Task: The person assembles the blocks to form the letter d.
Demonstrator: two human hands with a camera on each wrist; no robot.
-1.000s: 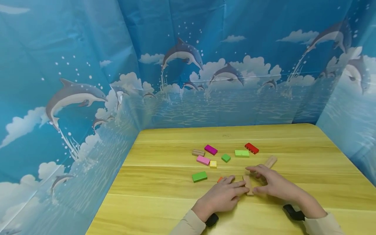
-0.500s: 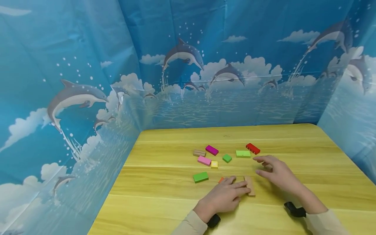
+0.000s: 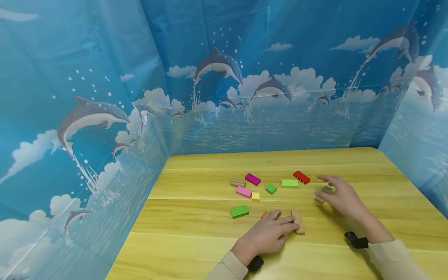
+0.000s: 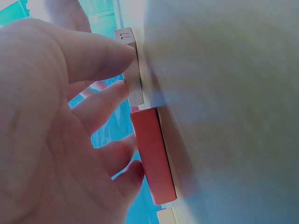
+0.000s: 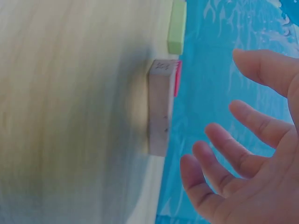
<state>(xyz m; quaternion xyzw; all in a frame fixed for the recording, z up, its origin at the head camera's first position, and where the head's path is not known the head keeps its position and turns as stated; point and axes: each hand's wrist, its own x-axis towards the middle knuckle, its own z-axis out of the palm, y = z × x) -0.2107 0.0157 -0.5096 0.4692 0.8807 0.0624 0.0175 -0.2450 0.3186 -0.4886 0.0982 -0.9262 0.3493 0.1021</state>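
My left hand (image 3: 267, 233) rests low over the table, fingers spread and relaxed. Its thumb tip meets a plain wooden block (image 4: 134, 88), which also shows as a tan block (image 3: 299, 223) in the head view. An orange-red block (image 4: 154, 158) stands at its other fingertips, mostly covered by the hand in the head view. Further right, my right hand (image 3: 344, 198) hovers with thumb and fingers apart around a second wooden block (image 3: 319, 200), partly hidden by it. The right wrist view shows a gap between the fingers and that wooden block (image 5: 160, 112).
Several small blocks lie beyond the hands: a bright green block (image 3: 239, 211), pink block (image 3: 244, 191), yellow block (image 3: 256, 196), magenta block (image 3: 253, 179), grooved wooden block (image 3: 238, 182), small green block (image 3: 271, 189), light green block (image 3: 289, 183) and red block (image 3: 301, 177). A dolphin-print curtain (image 3: 224, 132) encloses the table.
My right hand has moved away from the wooden block by the left hand, rightward and farther back to the second wooden block. The left hand has stayed in place.
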